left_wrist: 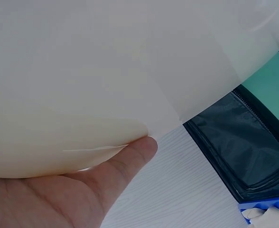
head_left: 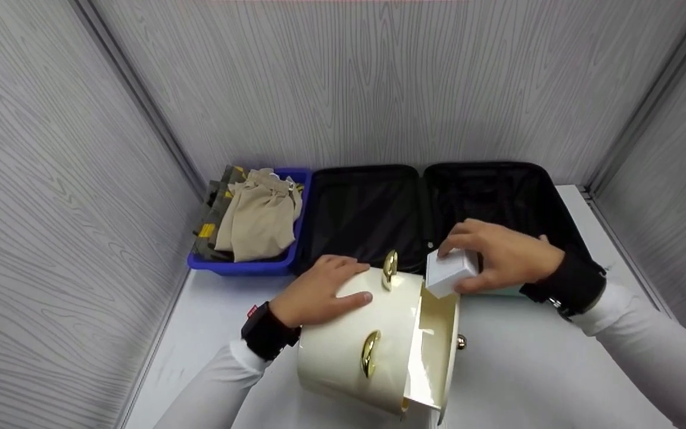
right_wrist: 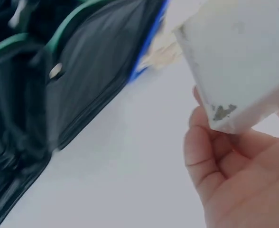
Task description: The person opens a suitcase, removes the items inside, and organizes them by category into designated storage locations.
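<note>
A glossy cream cabinet (head_left: 337,351) with gold handles lies near the front, and its drawer (head_left: 438,333) with a round knob stands pulled out on the right side. My left hand (head_left: 319,292) rests on the cabinet's upper left surface; in the left wrist view the thumb (left_wrist: 130,164) lies along its pale edge. Just above the far end of the drawer, my right hand (head_left: 495,253) grips a small white box (head_left: 445,271) between thumb and fingers. The right wrist view shows a dark worn spot on one corner of the white box (right_wrist: 244,61).
An open suitcase (head_left: 367,208) with black lining lies behind the cabinet, its green shell showing in the left wrist view. Left of it stands a blue basket (head_left: 242,268) with beige shorts (head_left: 259,220) and a dark, yellow-marked cloth. Grey panels enclose the table.
</note>
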{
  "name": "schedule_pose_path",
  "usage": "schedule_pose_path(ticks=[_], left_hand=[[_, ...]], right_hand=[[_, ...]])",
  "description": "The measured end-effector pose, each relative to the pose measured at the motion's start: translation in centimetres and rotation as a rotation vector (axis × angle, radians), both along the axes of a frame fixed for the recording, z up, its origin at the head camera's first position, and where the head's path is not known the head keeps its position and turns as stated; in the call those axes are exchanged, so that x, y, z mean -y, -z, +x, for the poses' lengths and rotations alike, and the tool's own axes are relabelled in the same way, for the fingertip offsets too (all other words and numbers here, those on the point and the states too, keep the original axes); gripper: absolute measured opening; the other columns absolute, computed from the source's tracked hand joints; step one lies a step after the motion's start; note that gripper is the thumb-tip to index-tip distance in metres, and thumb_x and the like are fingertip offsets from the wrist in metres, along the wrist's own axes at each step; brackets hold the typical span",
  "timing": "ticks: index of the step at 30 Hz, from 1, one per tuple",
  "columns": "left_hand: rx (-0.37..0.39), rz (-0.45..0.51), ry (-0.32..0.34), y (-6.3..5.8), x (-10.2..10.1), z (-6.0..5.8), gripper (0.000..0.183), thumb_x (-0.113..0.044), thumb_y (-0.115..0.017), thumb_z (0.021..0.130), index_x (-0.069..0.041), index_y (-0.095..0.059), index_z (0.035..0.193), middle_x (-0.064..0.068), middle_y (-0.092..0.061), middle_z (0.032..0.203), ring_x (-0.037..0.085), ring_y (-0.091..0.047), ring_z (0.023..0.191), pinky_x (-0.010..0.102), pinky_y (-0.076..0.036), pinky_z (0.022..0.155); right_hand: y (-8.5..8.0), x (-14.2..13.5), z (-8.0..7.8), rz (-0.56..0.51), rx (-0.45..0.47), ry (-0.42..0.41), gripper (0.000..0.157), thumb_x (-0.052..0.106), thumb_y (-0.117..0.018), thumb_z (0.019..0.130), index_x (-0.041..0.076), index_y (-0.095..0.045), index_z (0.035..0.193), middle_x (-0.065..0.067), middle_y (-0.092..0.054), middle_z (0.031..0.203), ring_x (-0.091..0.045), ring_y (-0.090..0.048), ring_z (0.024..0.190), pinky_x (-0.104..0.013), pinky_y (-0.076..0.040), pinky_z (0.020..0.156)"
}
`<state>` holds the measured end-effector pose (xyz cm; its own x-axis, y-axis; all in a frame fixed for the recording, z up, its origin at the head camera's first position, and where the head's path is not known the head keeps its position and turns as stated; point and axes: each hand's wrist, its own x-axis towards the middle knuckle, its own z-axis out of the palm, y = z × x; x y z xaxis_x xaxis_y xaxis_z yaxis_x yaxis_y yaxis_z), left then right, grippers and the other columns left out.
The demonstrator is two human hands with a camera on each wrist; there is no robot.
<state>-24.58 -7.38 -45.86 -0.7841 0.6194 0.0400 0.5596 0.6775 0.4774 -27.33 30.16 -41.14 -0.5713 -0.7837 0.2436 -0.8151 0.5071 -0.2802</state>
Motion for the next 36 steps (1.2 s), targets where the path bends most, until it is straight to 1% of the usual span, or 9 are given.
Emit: schedule_pose_path(ticks=[4,7,10,14,22,25,29,33,36], left_hand=[[0.01,0.005,-0.004,0.0,-0.1,-0.1,0.07,-0.059,-0.062,0.105,-0.014,-0.059,0.157,0.019,-0.057,0.159,0.041,-0.045,0.152,0.059,-0.041,0.125],[0.013,0.002,-0.007,0.0,-0.1,-0.1,0.07,-0.059,-0.062,0.104,-0.013,-0.059,0.157,0.019,-0.057,0.159,0.041,-0.045,0.152,0.059,-0.041,0.125],[0.017,0.004,-0.011,0.0,-0.1,-0.1,0.07,-0.059,-0.062,0.104,-0.013,-0.059,0.157,0.018,-0.057,0.159,0.041,-0.045,0.152,0.058,-0.04,0.126],[0.011,0.009,-0.007,-0.1,-0.1,0.0,0.07,-0.059,-0.062,0.104,-0.013,-0.059,0.157,0.019,-0.057,0.158,0.041,-0.046,0.152,0.058,-0.04,0.126],[0.005,-0.003,0.003,-0.1,-0.1,-0.1,0.071,-0.061,-0.061,0.105,-0.013,-0.058,0.157,0.019,-0.057,0.159,0.041,-0.046,0.151,0.058,-0.04,0.126],[0.004,-0.007,0.003,-0.2,-0.1,-0.2,0.071,-0.061,-0.061,0.105,-0.013,-0.058,0.158,0.018,-0.057,0.159,0.04,-0.046,0.152,0.058,-0.04,0.126],[0.007,-0.007,0.002,-0.2,0.0,-0.2,0.071,-0.06,-0.062,0.105,-0.013,-0.059,0.157,0.019,-0.057,0.159,0.041,-0.046,0.152,0.058,-0.04,0.126],[0.007,0.001,0.0,-0.1,-0.1,-0.2,0.07,-0.06,-0.062,0.105,-0.013,-0.059,0.157,0.019,-0.057,0.158,0.041,-0.046,0.152,0.058,-0.04,0.126],[0.005,0.005,-0.003,0.1,-0.1,-0.2,0.07,-0.06,-0.062,0.105,-0.013,-0.059,0.157,0.018,-0.058,0.158,0.041,-0.047,0.151,0.057,-0.04,0.126]], right_hand=[[-0.3,1.2,2.3,0.068,-0.014,-0.042,0.045,0.039,-0.09,0.08,0.018,-0.078,0.118,0.001,-0.072,0.111,-0.013,-0.062,0.097,-0.034,-0.055,0.079],[-0.2,2.3,3.7,0.118,-0.018,-0.018,0.045,0.042,-0.089,0.079,0.018,-0.079,0.115,0.001,-0.074,0.106,-0.014,-0.063,0.09,-0.035,-0.056,0.075],[0.0,3.5,4.6,0.158,-0.002,0.024,0.047,0.044,-0.09,0.078,0.015,-0.075,0.112,0.0,-0.073,0.1,-0.016,-0.063,0.084,-0.037,-0.056,0.072],[-0.3,4.1,5.4,0.203,0.036,0.06,0.051,0.044,-0.091,0.074,0.014,-0.069,0.109,0.0,-0.069,0.095,-0.015,-0.059,0.082,-0.036,-0.053,0.068],[-0.9,4.1,5.8,0.267,0.059,0.077,0.049,0.04,-0.091,0.071,0.014,-0.067,0.106,0.002,-0.065,0.091,-0.015,-0.056,0.081,-0.033,-0.049,0.066],[-0.7,4.4,6.0,0.259,0.048,0.081,0.049,0.04,-0.09,0.071,0.013,-0.068,0.105,0.001,-0.066,0.092,-0.016,-0.057,0.081,-0.035,-0.051,0.068],[0.1,5.3,6.6,0.207,0.066,0.112,0.052,0.041,-0.092,0.073,0.012,-0.064,0.106,0.0,-0.067,0.094,-0.018,-0.061,0.083,-0.038,-0.056,0.074],[1.3,6.4,7.4,0.147,0.099,0.168,0.055,0.038,-0.094,0.072,0.012,-0.055,0.099,0.002,-0.06,0.088,-0.016,-0.057,0.079,-0.036,-0.053,0.072],[2.1,7.0,8.1,0.114,0.074,0.192,0.057,0.039,-0.095,0.071,0.013,-0.05,0.094,0.003,-0.055,0.084,-0.016,-0.054,0.077,-0.035,-0.05,0.069]])
